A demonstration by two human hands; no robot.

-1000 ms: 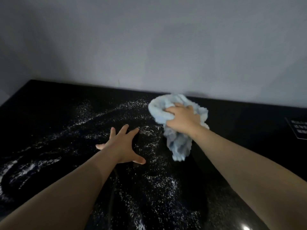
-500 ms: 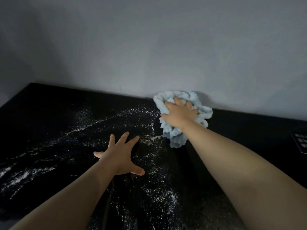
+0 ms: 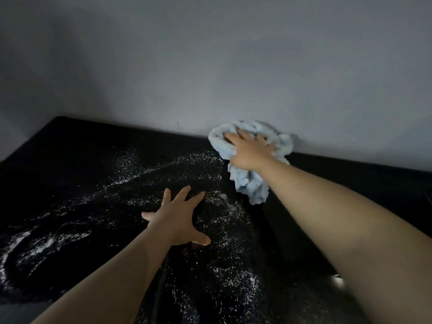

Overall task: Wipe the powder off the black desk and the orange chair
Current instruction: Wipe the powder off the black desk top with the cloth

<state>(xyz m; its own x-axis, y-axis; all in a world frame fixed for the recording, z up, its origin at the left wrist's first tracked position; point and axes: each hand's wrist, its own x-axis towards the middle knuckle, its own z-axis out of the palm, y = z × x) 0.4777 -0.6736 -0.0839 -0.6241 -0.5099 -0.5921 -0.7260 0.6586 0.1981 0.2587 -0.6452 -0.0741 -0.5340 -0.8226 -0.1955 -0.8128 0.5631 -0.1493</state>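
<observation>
Hands are working over a black desk (image 3: 81,148) dusted with white powder (image 3: 149,171). The right hand (image 3: 251,152) is pressing a crumpled pale blue cloth (image 3: 250,185) against the desk's far edge, where it is meeting a grey wall (image 3: 210,66), fingers spread across the fabric rather than closing round it. The left hand (image 3: 177,220) is lying flat amid the powder, fingers splayed, holding nothing.

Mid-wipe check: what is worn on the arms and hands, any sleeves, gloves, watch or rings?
Nothing worn shows. The left forearm and right forearm are bare to the frame edge, no sleeve or cuff in view. The left hand and right hand have no gloves; no watch, bracelet or ring is visible in the dim light.
</observation>
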